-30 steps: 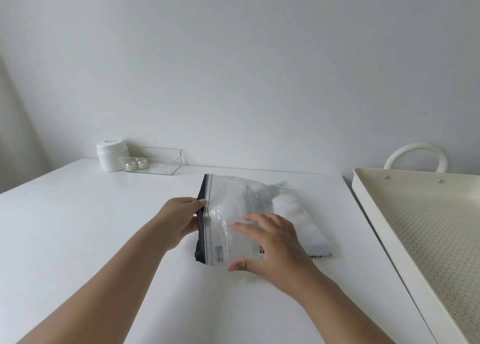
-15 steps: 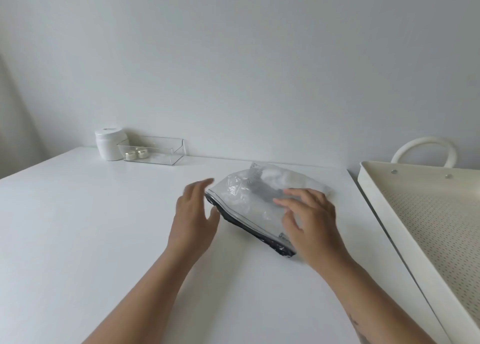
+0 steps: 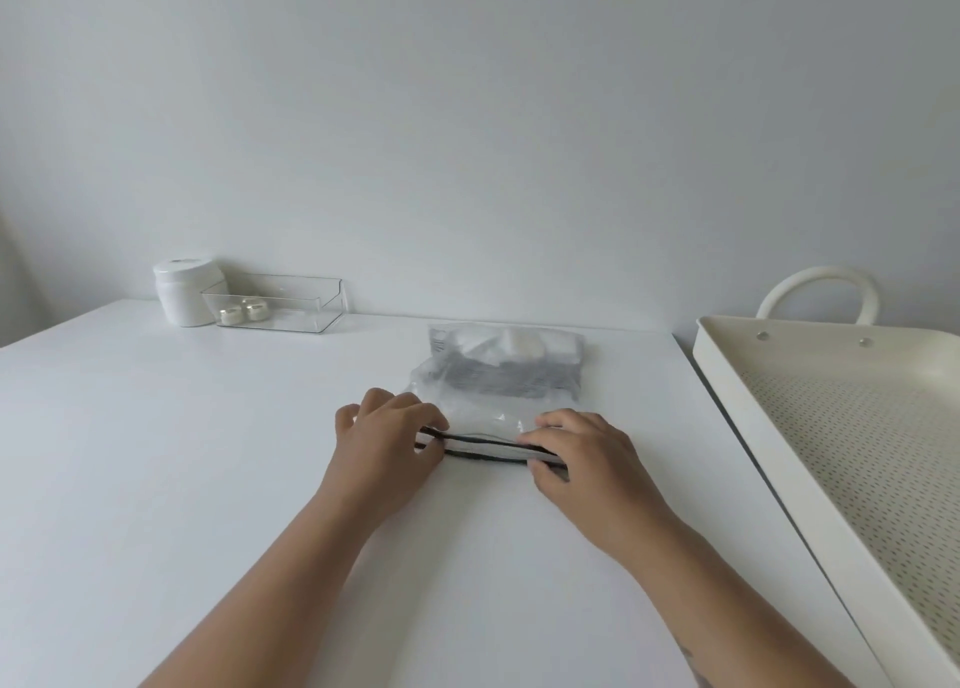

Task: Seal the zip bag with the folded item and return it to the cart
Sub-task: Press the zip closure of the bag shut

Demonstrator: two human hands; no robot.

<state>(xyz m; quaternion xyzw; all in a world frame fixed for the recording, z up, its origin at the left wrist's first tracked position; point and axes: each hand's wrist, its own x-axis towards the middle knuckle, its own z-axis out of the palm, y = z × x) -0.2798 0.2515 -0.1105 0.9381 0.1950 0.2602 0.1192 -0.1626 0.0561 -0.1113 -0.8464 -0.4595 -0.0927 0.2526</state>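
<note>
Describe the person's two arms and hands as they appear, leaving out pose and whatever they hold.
Both forearms are bare, with no sleeves in view. The left hand and right hand wear no gloves, and no rings, watch or bracelet show. The right forearm carries a small dark marking, likely a tattoo, near the bottom edge of the picture; its design is too cut off to make out.

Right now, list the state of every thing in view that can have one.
Clear plastic zip bag: flat on the white table, dark zip strip facing the person, two dark lines apart, apparently unsealed.
Folded item: inside the bag.
Left hand: pinching the strip's left end.
Right hand: pinching its right end.
White jar: upright, lid on.
Clear box: open-topped, holding two small pots.
Cream cart tray: empty where visible.
</note>
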